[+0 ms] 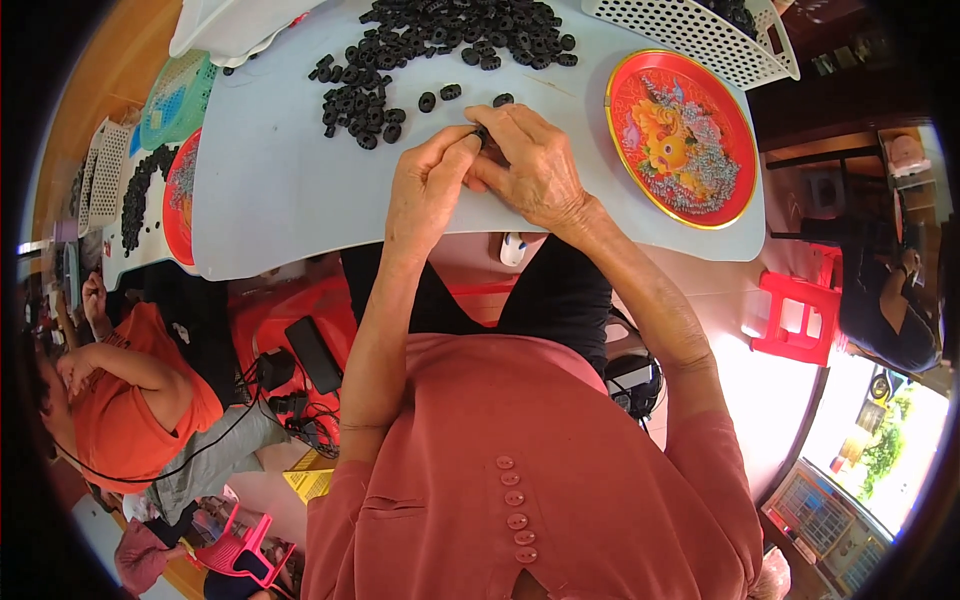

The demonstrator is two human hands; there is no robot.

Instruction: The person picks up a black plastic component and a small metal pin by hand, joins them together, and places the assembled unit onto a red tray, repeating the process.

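Above the near edge of the pale table (290, 200), both my hands meet around one small black cord lock (481, 135). My left hand (433, 180) pinches it between thumb and forefinger. From the other side, the bent fingers of my right hand (530, 165) close on it and partly hide it. Just beyond my hands lie a few loose cord locks (450, 91), and behind them a large heap of black cord locks (450, 35) spreads out. To the right, a round red tray (736, 185) with a gold rim and a printed goldfish carries many small metal springs (705, 160).
A white perforated basket (690, 38) with black pieces stands far right, a white bin (220, 25) far left. At a neighbouring table on the left, a person in orange (150, 400) sits near a green basket (178, 100). A red stool (800, 310) stands at right.
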